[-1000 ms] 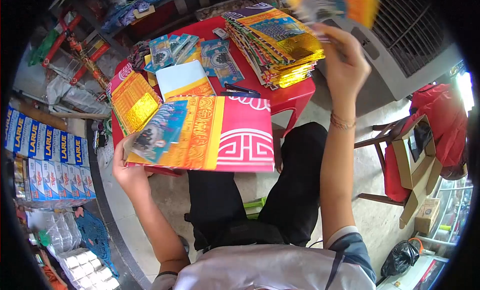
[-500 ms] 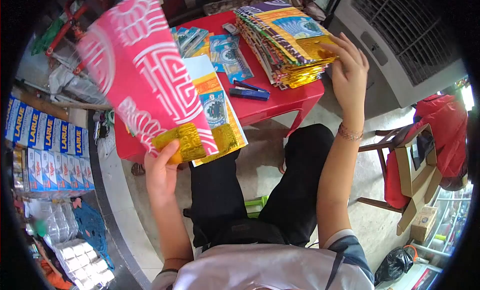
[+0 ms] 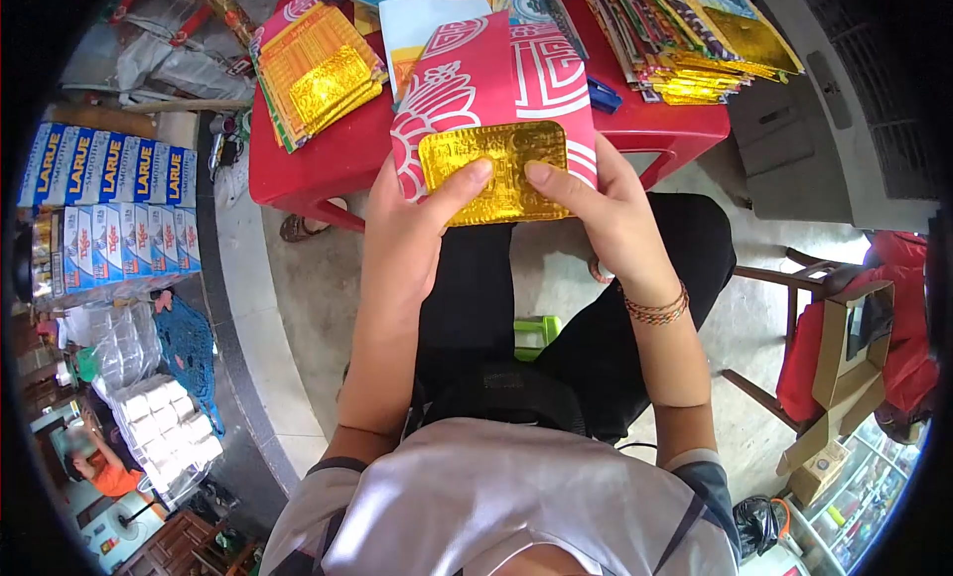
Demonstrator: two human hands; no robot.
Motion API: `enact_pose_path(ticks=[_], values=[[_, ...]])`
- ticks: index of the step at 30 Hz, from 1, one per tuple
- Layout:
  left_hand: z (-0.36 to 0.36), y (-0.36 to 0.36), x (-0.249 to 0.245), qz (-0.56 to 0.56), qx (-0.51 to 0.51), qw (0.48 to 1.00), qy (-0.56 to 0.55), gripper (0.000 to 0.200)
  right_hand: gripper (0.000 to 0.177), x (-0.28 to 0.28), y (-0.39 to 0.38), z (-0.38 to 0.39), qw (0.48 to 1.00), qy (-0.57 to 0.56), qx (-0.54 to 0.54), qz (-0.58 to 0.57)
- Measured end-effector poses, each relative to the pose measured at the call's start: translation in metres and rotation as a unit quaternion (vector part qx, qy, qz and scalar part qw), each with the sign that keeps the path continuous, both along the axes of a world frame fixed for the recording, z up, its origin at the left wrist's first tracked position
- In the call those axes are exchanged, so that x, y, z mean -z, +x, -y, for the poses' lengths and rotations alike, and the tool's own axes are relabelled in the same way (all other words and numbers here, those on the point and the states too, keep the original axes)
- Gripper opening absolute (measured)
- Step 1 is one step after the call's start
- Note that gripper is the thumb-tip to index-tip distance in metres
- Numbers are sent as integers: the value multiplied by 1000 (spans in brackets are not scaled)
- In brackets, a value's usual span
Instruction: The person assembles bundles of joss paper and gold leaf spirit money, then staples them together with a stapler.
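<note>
My left hand (image 3: 407,229) and my right hand (image 3: 615,214) pinch a pink paper sheet (image 3: 554,80) with white patterns from both sides. Both thumbs press on a gold foil piece (image 3: 504,144) at the sheet's near end. Behind it, partly hidden, is a pale sheet (image 3: 412,20). On the red table (image 3: 283,174), a bundle of orange and gold papers (image 3: 313,65) lies to the left. To the right stands a thick stack of folded papers (image 3: 685,50) with gold ends. The blue stapler (image 3: 604,97) shows just beside the pink sheet.
Cartons (image 3: 114,164) are piled at the left. A grey slatted appliance (image 3: 794,169) stands right of the table. A wooden chair (image 3: 764,395) and an open cardboard box (image 3: 834,368) are at the right. Another person in orange (image 3: 114,477) is far lower left.
My right hand has left the paper stack and now grips the pink sheet. My left hand has brought the sheet inward and turned it upright. The view has shifted, showing the left bundle.
</note>
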State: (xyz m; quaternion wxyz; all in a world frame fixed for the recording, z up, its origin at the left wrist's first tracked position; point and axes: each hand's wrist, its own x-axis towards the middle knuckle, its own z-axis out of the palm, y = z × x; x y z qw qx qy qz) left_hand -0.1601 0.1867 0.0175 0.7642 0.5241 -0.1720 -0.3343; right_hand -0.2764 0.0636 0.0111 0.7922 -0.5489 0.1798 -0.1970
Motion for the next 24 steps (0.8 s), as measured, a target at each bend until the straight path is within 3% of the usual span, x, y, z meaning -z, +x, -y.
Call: enact_pose_path(ticks=[5,7,24], values=[[-10,-9,-5,-22,15,999,-19,40,35,-6,-5,3,1000,20,-16,-1],[-10,-9,-5,63,6,998,8,37,30,-9,-6,1,999,7,-26,-25],[-10,-12,5,157,-16,987,29,27,27,-3,-9,7,995,-64,-13,-70]])
